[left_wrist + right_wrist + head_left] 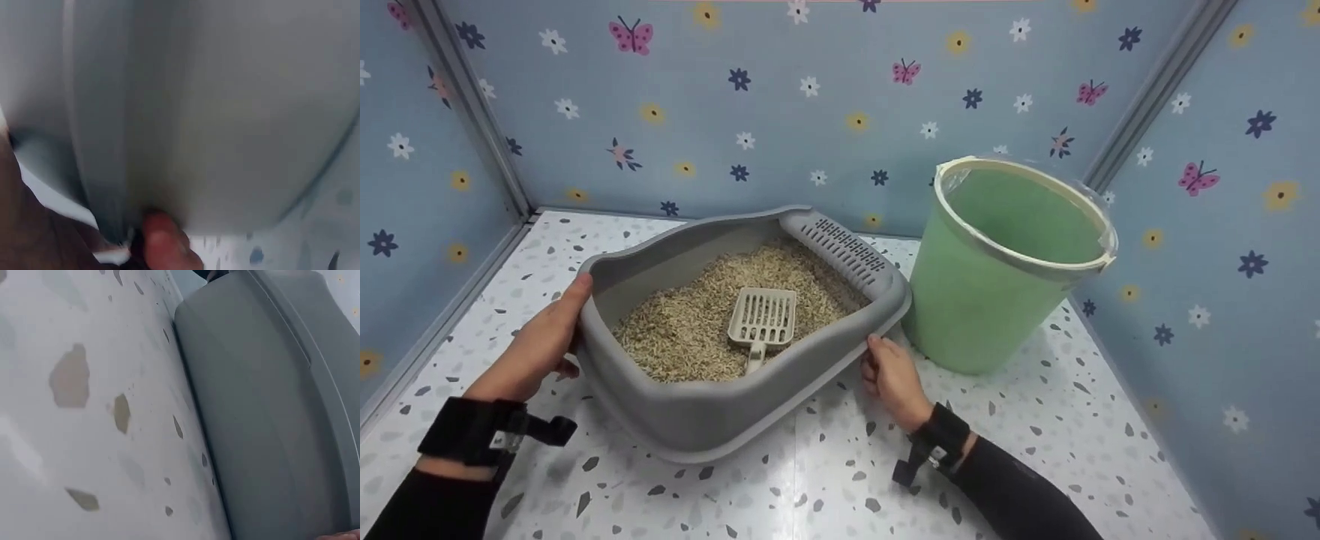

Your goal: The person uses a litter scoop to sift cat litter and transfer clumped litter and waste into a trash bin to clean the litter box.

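Observation:
A grey cat litter box (705, 416) sits at an angle on the speckled table in the head view. Loose tan litter (675, 330) fills its bottom. On the litter lies a pale slotted litter scoop (751, 337), its handle towards the near wall. My left hand (536, 341) grips the box's left end, thumb at the rim and other fingers partly hidden beneath it. At the right front side, my right hand (894, 379) holds the box's edge with curled fingers. Both wrist views are mostly taken up by the box's outer wall (236, 112), with a fingertip (163, 236) touching it in the left one.
Right of the box, close to its corner, stands a light green bin (967, 300) with a cream rim and a clear liner. Flower-patterned panels (810, 112) enclose the white speckled table (825, 480) at the back and sides.

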A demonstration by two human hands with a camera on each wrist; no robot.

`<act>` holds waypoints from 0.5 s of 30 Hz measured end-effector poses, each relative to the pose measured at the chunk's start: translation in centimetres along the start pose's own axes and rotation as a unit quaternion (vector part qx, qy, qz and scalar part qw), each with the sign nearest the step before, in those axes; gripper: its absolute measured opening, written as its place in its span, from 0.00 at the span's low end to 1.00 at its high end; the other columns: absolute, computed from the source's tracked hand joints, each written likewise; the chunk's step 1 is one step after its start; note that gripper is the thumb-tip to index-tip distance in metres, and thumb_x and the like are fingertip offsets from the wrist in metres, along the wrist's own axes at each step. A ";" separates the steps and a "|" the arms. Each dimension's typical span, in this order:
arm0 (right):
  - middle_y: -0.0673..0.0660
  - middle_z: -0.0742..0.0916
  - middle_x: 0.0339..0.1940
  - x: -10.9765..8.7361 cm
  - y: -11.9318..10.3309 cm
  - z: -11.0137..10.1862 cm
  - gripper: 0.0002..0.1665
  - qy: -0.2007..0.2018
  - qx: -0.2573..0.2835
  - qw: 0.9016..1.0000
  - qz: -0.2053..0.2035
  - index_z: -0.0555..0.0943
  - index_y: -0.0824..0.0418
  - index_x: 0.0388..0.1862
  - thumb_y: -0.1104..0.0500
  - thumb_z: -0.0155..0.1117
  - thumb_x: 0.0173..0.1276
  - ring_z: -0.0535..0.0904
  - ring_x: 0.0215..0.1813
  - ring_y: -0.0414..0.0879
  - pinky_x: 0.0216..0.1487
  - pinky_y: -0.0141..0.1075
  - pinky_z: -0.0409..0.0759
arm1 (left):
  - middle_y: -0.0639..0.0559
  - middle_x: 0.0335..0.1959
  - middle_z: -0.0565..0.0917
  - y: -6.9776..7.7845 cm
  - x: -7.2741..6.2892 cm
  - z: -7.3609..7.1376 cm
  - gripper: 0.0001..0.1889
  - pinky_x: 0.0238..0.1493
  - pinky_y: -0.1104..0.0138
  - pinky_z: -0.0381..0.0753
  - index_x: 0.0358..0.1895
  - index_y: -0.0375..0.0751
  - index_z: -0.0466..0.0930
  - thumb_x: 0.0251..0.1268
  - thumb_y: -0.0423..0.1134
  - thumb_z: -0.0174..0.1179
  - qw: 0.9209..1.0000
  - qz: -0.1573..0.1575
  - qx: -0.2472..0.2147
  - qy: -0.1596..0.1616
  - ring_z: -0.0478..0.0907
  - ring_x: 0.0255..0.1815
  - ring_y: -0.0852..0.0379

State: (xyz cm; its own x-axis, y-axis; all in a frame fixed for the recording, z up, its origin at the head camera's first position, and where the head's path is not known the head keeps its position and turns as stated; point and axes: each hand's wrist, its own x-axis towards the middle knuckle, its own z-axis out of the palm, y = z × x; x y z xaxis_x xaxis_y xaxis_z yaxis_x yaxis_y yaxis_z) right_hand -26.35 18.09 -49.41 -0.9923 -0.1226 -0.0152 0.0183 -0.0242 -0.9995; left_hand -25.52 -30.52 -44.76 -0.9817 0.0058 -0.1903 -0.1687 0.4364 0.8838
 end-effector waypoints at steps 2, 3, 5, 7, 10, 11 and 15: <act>0.48 0.72 0.19 0.6 -0.3 -0.7 0.26 0.014 -0.006 1.000 0.008 0.70 0.53 0.27 0.51 0.47 0.93 0.63 0.20 0.39 0.21 0.31 0.61 | 0.39 0.41 0.76 0.3 -1.0 0.6 0.55 0.31 0.54 0.84 0.80 0.28 0.62 0.82 0.80 0.25 1.000 -0.008 -0.011 -0.001 0.79 0.37 0.47; 0.49 0.74 0.20 1.1 -0.4 -1.1 0.26 0.027 -0.007 1.000 0.012 0.71 0.53 0.26 0.51 0.48 0.92 0.64 0.20 0.39 0.20 0.31 0.62 | 0.39 0.39 0.77 0.5 -1.7 1.1 0.54 0.30 0.54 0.83 0.77 0.28 0.63 0.82 0.80 0.25 1.000 -0.014 -0.014 0.001 0.78 0.35 0.47; 0.49 0.75 0.19 2.2 -0.7 -2.0 0.26 0.057 0.000 0.998 0.018 0.72 0.54 0.25 0.51 0.50 0.90 0.66 0.19 0.39 0.20 0.30 0.63 | 0.40 0.37 0.76 0.8 -2.9 1.9 0.51 0.29 0.53 0.83 0.71 0.31 0.64 0.82 0.80 0.27 0.999 -0.026 -0.017 0.009 0.78 0.34 0.47; 0.50 0.76 0.19 3.0 -1.0 -2.6 0.27 0.084 0.008 0.996 0.026 0.73 0.54 0.22 0.51 0.52 0.88 0.67 0.18 0.39 0.18 0.30 0.63 | 0.39 0.36 0.75 1.1 -4.0 2.7 0.48 0.28 0.53 0.82 0.67 0.33 0.62 0.82 0.80 0.29 0.999 -0.032 -0.020 0.014 0.76 0.33 0.46; 0.51 0.76 0.19 3.6 -1.2 -3.2 0.28 0.092 0.012 0.995 0.039 0.72 0.55 0.21 0.52 0.51 0.88 0.68 0.18 0.40 0.19 0.30 0.64 | 0.38 0.40 0.74 1.4 -4.7 3.5 0.46 0.28 0.53 0.81 0.67 0.34 0.59 0.82 0.79 0.33 0.999 -0.029 -0.023 0.021 0.75 0.34 0.46; 0.51 0.76 0.19 3.6 -1.2 -3.3 0.28 0.088 0.011 0.995 0.041 0.72 0.56 0.21 0.52 0.50 0.88 0.68 0.19 0.40 0.19 0.31 0.64 | 0.37 0.40 0.74 1.4 -4.7 3.7 0.46 0.28 0.53 0.81 0.68 0.33 0.59 0.83 0.79 0.34 0.999 -0.027 -0.025 0.023 0.76 0.34 0.46; 0.51 0.75 0.21 3.2 -1.0 -3.5 0.27 0.063 0.013 0.997 0.035 0.72 0.56 0.25 0.52 0.48 0.91 0.68 0.21 0.40 0.20 0.31 0.63 | 0.36 0.42 0.73 1.2 -4.3 3.6 0.50 0.29 0.54 0.81 0.76 0.30 0.56 0.83 0.78 0.34 0.999 -0.024 -0.027 0.023 0.76 0.34 0.47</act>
State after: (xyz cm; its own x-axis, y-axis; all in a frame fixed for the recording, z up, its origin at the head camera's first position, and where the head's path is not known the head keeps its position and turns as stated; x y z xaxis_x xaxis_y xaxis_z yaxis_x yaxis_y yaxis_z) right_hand -29.94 21.16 -48.55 -0.9959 0.0008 -0.0902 0.0901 -0.0460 -0.9949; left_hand -21.21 -26.79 -44.40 -0.9754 -0.0564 -0.2130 -0.2180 0.3869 0.8960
